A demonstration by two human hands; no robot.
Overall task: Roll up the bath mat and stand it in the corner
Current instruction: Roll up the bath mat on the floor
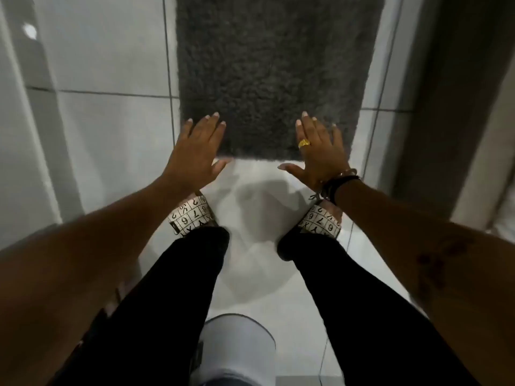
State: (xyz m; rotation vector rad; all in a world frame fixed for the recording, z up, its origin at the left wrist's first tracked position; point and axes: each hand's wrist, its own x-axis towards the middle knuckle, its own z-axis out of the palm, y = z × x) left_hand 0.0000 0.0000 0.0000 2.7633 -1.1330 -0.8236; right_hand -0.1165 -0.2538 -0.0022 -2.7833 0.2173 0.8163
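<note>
A dark grey shaggy bath mat (267, 68) lies flat on the white tiled floor and runs away from me to the top of the view. My left hand (195, 154) hovers with fingers spread over the mat's near left corner. My right hand (320, 151), wearing a gold ring and dark wrist bands, is spread over the near right corner. Neither hand holds anything. Whether the palms touch the mat I cannot tell.
My two feet in patterned slippers (192, 215) stand on the tiles just short of the mat's near edge. A white wall or tub side (22, 135) runs along the left. A dark door frame (446, 107) rises on the right. A white rounded bin (239, 346) sits between my legs.
</note>
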